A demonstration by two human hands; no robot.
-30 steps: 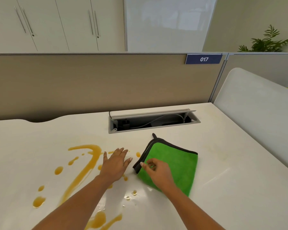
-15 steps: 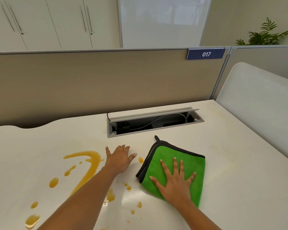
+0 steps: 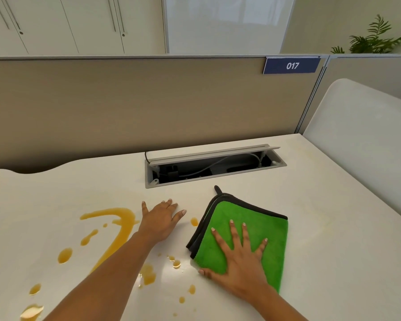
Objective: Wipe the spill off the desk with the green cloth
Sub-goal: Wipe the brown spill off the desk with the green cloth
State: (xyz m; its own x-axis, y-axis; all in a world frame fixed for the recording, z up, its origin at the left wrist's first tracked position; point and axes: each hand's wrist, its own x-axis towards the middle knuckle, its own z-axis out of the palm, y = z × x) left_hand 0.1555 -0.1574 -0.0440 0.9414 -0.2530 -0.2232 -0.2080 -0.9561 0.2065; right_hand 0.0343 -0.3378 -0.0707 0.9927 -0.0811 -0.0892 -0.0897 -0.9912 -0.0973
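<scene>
A folded green cloth (image 3: 259, 218) with a dark edge lies flat on the white desk (image 3: 322, 262), right of centre. My right hand (image 3: 239, 262) rests palm down on the cloth, fingers spread. An orange-yellow spill (image 3: 116, 230) streaks and dots the desk to the left of the cloth, with drops reaching the near edge. My left hand (image 3: 160, 218) lies flat on the desk between the spill's long streak and the cloth, fingers apart and holding nothing.
An open cable tray (image 3: 213, 167) with wires is set into the desk just behind the hands. A tan partition (image 3: 148, 107) with a "017" label closes the back. A second white desk panel (image 3: 368, 140) rises at the right.
My right hand went from pinching the cloth's near corner to lying flat on it with fingers spread. The left hand stays flat on the desk.
</scene>
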